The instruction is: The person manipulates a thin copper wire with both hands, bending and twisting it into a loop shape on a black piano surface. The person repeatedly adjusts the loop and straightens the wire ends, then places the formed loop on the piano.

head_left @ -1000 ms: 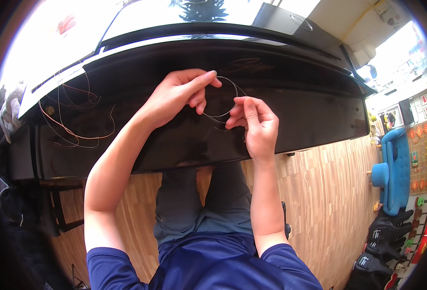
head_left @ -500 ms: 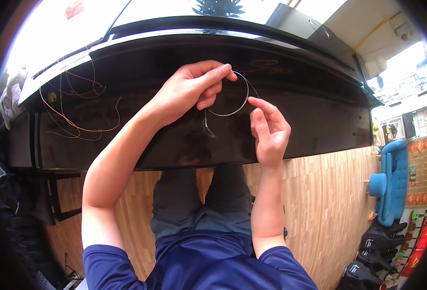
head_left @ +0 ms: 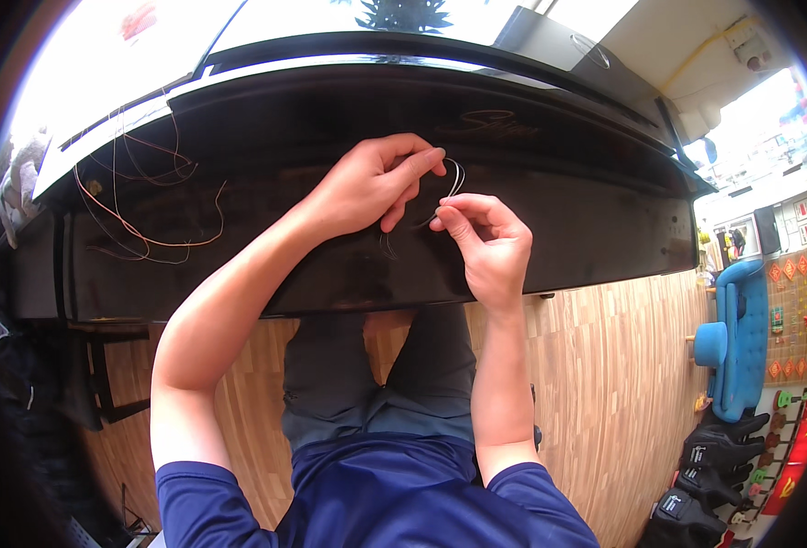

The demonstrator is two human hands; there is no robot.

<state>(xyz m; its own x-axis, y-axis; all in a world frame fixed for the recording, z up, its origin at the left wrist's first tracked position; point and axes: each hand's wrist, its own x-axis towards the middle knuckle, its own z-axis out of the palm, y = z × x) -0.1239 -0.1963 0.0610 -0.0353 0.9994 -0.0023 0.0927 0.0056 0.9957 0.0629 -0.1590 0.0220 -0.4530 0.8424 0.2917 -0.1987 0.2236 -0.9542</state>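
My left hand (head_left: 373, 189) pinches a loop of thin silvery wire (head_left: 459, 178) between thumb and forefinger, above a glossy black piano-like lid (head_left: 330, 283). Just to the right and slightly lower, my right hand (head_left: 496, 245) has thumb and fingertips closed on the same wire. The loop arches between the two hands. Fine loose wire ends dangle under my left fingers, faint against the black surface.
Several long copper-coloured wires (head_left: 147, 241) lie in loose curves on the left of the lid. Wooden floor (head_left: 604, 384) shows below the front edge. At far right stand a blue sofa (head_left: 741, 347) and black bags (head_left: 691, 516).
My right hand has moved left toward my left hand and closed on the wire. The round loop has become narrower. My left hand has lowered slightly.
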